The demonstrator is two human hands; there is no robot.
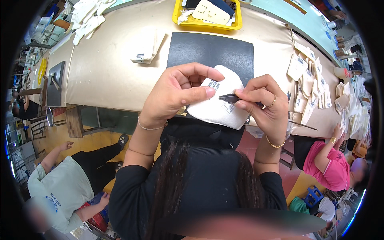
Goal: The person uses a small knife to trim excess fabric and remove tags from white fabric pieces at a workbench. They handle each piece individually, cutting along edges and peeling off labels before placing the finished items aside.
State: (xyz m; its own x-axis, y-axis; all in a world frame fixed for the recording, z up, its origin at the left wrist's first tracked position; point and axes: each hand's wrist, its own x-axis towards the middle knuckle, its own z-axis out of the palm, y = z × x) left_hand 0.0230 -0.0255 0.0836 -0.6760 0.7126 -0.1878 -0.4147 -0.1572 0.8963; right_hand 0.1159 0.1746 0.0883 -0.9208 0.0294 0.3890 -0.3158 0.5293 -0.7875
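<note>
A rounded white fabric piece (212, 110) with dark printed patches is held up over the near edge of the table. My left hand (176, 88) grips its upper left side, thumb and forefinger curved over the face of the cloth. Small black thread snips (229, 98) are pinched between the thumb and fingers of my right hand (264, 100). Their pointed tip lies against or just above the middle of the fabric, aimed toward my left thumb. Whether the tip touches the cloth I cannot tell. Part of the snips is hidden in my right palm.
Behind the fabric lies a dark mat (184, 48) on the covered table (108, 80). A small stack of cream pieces (146, 50) sits left of it, a yellow bin (208, 27) beyond, and a loose pile (310, 80) right. People stand lower left and right.
</note>
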